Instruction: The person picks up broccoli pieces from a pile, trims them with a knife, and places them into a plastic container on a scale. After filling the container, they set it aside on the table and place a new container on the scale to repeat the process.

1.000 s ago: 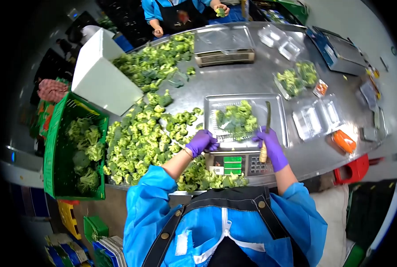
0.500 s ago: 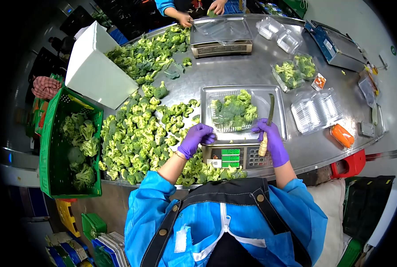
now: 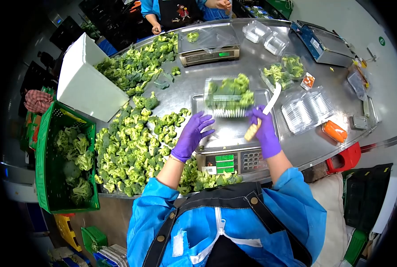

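Observation:
In purple gloves, both my hands are over the steel weighing tray (image 3: 216, 135) of a scale with a green display (image 3: 225, 163). My right hand (image 3: 263, 127) is closed round a knife (image 3: 269, 106), its pale wrapped handle pointing toward me and its blade up and away. The right fingers are right at the corner of a clear plastic box (image 3: 227, 109) of broccoli florets (image 3: 234, 86). That box is motion-blurred and tilted over the tray's far part. My left hand (image 3: 196, 131) is empty, fingers spread, at the tray's left side.
Loose broccoli (image 3: 134, 153) covers the table's left side, beside a white foam box (image 3: 89, 78) and a green crate (image 3: 65, 164). To the right are empty clamshells (image 3: 307, 111), filled boxes (image 3: 276, 75) and an orange packet (image 3: 334, 131). Across the table, a person stands by another scale (image 3: 209, 53).
The broccoli box has moved away from me, off its flat place on the tray. My left fingers have spread, and the knife has turned in my right hand. A floret now lies on the far scale.

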Demonstrator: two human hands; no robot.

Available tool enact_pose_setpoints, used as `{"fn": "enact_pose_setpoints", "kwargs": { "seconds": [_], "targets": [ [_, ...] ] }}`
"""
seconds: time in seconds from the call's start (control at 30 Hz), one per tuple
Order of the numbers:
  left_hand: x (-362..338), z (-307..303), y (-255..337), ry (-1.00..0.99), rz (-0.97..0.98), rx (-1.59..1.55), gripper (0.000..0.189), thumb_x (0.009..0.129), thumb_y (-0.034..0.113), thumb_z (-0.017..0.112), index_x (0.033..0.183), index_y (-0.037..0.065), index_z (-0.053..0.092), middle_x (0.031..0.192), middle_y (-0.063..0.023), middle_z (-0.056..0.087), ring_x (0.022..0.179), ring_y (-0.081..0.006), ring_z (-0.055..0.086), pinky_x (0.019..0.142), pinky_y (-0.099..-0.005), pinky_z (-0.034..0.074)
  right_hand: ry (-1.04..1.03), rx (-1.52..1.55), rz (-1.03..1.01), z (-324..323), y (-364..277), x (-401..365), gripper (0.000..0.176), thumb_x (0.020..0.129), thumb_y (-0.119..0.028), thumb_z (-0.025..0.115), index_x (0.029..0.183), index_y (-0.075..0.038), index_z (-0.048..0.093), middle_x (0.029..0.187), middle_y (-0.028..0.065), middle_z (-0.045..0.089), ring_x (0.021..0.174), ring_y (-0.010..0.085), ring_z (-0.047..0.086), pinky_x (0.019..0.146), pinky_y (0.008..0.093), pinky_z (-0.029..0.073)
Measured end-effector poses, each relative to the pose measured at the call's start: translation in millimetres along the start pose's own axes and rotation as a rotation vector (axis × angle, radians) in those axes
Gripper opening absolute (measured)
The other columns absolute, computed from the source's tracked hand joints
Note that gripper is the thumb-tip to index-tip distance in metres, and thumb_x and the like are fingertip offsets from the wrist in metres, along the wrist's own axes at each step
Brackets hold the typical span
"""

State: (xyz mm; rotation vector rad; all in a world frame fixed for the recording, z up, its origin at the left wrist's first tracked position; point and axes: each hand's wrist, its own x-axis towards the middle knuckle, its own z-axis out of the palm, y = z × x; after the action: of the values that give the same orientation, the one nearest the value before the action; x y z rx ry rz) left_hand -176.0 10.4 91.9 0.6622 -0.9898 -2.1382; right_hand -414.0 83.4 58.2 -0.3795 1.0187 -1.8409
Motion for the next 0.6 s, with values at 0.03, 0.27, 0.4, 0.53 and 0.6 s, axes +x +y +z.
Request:
{"fn": "enact_pose_setpoints", "kwargs": {
  "seconds": [0.03,0.27,0.4,0.53,0.6],
  "targets": [
    [2.4,-2.4,2.1,-0.059,0.001,0.046,0.056,0.091,0.039,0.043,0.134,0.004,0.030,0.128,-0.0161,0.044,0.118,-0.0266,0.045,0.099,-0.0408,0.037,0.010,-0.015,-0.056,5.6,-1.7,13.9,0.017,0.073,-0.006,0.060,0.086,-0.001,0.049,0.063,0.0092,0.054,0.052,0.0142,0.051,0.049,0.0244,0.042],
    [-16.3,-13.1,-12.6,-0.087,-0.079,0.047,0.052,0.091,0.034,0.045,0.128,-0.001,0.039,0.115,-0.0135,0.055,0.109,-0.0246,0.053,0.097,-0.0378,0.039,0.141,-0.102,0.093,-24.2,8.5,119.7,0.020,0.079,-0.017,0.059,0.090,-0.001,0.055,0.078,0.0107,0.061,0.050,0.0140,0.049,0.046,0.0269,0.044],
    [-37.2,-32.6,-21.3,-0.002,-0.064,0.038,0.050,0.090,0.031,0.049,0.126,-0.002,0.040,0.113,-0.0135,0.056,0.107,-0.0246,0.054,0.095,-0.0363,0.041,0.119,-0.335,-0.031,-51.2,2.4,103.6,0.032,0.084,-0.026,0.054,0.108,-0.005,0.058,0.094,0.0064,0.064,0.058,0.0122,0.055,0.043,0.0262,0.043],
    [-60.3,-48.7,-26.6,0.096,-0.084,0.065,0.050,0.088,0.031,0.050,0.125,-0.001,0.042,0.112,-0.0129,0.057,0.106,-0.0241,0.055,0.095,-0.0363,0.041,0.451,-1.176,-0.283,-81.2,-49.4,60.1,0.033,0.088,-0.028,0.050,0.109,-0.003,0.056,0.100,0.0127,0.064,0.085,0.0251,0.062,0.068,0.0373,0.050],
    [-66.6,-56.0,-29.9,0.112,-0.101,0.032,0.050,0.088,0.032,0.051,0.125,0.000,0.042,0.112,-0.0122,0.057,0.105,-0.0240,0.055,0.095,-0.0366,0.041,0.566,-1.643,-0.591,-101.3,-70.1,37.6,0.031,0.086,-0.025,0.049,0.109,-0.005,0.057,0.101,0.0171,0.062,0.090,0.0328,0.060,0.080,0.0414,0.047]
  ]
}}
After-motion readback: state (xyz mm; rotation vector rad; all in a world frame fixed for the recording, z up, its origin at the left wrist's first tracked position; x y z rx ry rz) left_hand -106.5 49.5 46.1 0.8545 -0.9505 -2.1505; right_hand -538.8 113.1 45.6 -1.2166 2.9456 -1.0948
